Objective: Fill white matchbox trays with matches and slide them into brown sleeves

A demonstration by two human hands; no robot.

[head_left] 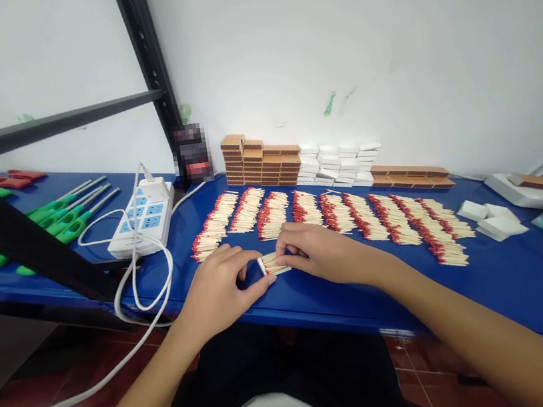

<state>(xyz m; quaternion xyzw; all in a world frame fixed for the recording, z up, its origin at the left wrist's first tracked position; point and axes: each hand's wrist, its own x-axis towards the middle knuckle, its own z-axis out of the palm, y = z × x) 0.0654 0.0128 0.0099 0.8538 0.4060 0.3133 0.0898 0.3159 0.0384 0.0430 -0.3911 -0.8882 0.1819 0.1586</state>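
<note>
A small white matchbox tray with red-tipped matches in it lies on the blue table near the front edge. My left hand curls around its left end, fingers closed on it. My right hand pinches its right side, fingers bent over the matches. Just behind the hands, long rows of red-tipped matches lie spread across the table.
Brown matchbox sleeves and white trays are stacked against the wall. A white power strip with looping cable sits left, beside green-handled tools. A black shelf frame crosses the left. Loose white trays lie right.
</note>
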